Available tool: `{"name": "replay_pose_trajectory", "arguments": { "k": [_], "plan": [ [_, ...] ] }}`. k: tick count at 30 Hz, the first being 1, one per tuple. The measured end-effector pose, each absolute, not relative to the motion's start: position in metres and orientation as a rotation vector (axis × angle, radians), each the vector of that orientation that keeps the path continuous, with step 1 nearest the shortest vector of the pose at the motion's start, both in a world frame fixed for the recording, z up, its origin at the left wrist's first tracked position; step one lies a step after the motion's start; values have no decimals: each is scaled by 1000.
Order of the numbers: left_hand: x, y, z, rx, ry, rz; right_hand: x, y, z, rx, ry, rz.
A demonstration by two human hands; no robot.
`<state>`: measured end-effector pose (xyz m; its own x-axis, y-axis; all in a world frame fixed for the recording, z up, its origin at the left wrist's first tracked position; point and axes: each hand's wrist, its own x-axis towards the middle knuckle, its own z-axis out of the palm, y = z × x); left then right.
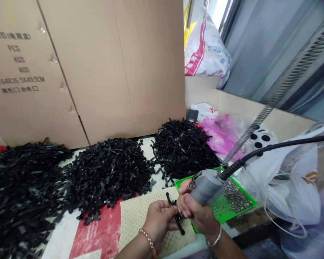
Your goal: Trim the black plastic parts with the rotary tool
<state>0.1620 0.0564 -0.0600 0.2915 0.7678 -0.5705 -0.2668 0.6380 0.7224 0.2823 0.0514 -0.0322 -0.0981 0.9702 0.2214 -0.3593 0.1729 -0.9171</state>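
Head: tool (207, 186) (grey) in right hand (196, 211)

A tall brown cardboard panel (102, 72) barred the far side behind three heaps of small black plastic strips (108, 172); only a narrow gap parted the middle and right heaps. Left of the left hand (160, 219), the beige dimpled mat (132, 216) lay open. A grey cylindrical tool (208, 185), with its slanting metal coil spring (253, 128) and thick black cable (280, 145), blocked part of the way over the shallow green plastic tray (218, 208).
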Motion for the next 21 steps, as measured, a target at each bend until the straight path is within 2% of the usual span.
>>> {"name": "replay_pose_trajectory", "arguments": {
  "k": [10, 16, 21],
  "plan": [
    [163, 56, -59, 565, 1029, 736, 282, 48, -33, -676, -1137, 1337],
    [161, 57, -55, 512, 1025, 734, 298, 54, 5, -712, -967, 984],
    [157, 56, -55, 528, 973, 738, 312, 61, -11, -911, -908, 938]
  ]
}}
